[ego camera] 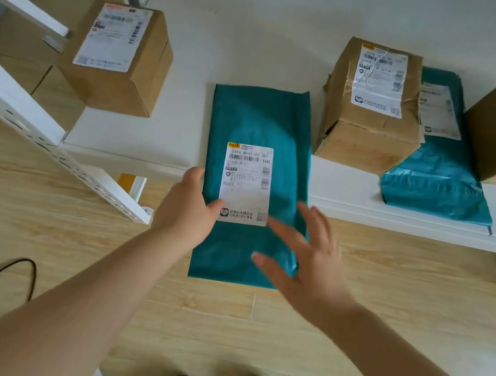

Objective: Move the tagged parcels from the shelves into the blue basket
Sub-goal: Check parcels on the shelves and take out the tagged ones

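White shelf (137,141): teal mailer (264,119) overhangs, soft, light; left hand (186,207) grips its edge, right hand (309,262) spread open.

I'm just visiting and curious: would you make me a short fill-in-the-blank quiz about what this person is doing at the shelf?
1. The left hand holds a flat ____ mailer bag by its edge.
2. The right hand has its fingers ____ beside the bag.
3. The bag's white label faces ____.
4. On the white shelf stand ____ cardboard boxes.

Missing words: teal; spread open; up towards the camera; three
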